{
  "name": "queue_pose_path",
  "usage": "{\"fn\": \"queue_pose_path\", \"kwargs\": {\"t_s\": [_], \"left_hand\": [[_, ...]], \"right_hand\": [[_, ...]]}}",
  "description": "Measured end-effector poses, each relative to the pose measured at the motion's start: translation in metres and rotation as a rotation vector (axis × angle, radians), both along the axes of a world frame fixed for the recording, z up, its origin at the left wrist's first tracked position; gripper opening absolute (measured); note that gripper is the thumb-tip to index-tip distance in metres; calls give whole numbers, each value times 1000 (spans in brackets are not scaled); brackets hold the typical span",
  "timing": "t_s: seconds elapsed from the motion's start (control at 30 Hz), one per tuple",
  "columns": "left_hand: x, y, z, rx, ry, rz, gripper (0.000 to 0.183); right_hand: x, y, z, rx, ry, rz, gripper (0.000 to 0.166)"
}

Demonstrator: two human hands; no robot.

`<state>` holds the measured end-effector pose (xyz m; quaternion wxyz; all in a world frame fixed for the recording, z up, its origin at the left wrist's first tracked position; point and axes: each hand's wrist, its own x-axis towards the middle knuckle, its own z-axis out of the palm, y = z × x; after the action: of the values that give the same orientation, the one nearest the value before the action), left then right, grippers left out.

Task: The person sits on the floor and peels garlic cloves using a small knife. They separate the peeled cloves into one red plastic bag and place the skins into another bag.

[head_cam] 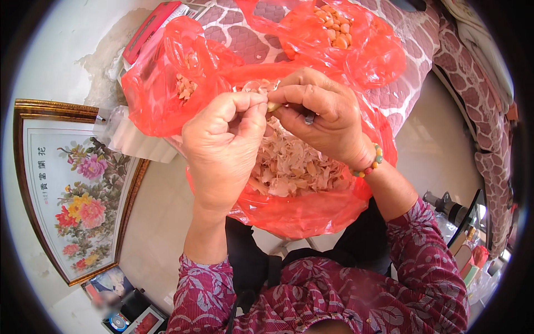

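A small pale garlic clove [273, 106] is between my two hands, above an open red plastic bag [292, 213]. My right hand [319, 112] pinches it between thumb and fingers. The thumb and forefinger of my left hand [225, 142] are pressed together at the clove's left end, partly hiding it. Below lies a heap of papery garlic skins [292, 163] in the bag. Farther off to the right, a second red bag [375, 54] holds several peeled cloves [336, 27]. A third red bag [154, 100] on the left contains small pieces [185, 87], seen partly through the plastic.
A quilted patterned cover [233, 33] lies under the bags. At the back left is a pink box [150, 31]. White blocks in clear plastic [142, 137] stand beside a framed flower picture [83, 188]. Assorted household things [467, 250] are at the right.
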<state>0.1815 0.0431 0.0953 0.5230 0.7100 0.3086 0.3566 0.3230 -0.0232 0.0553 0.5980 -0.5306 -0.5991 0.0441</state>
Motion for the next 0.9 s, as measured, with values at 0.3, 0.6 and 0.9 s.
{"fn": "queue_pose_path", "kwargs": {"t_s": [0.3,0.6,0.9], "left_hand": [[3,2,-12,146,-41,12,7],[3,3,-12,186,-16,-62,8],[1,2,-13,123,19,-57,6]], "right_hand": [[-5,-2,-3,-9,67,-19,20],[-12,-4,-9,-108,382,79,15],[-12,-9,4,-418,1288,463,15]]}}
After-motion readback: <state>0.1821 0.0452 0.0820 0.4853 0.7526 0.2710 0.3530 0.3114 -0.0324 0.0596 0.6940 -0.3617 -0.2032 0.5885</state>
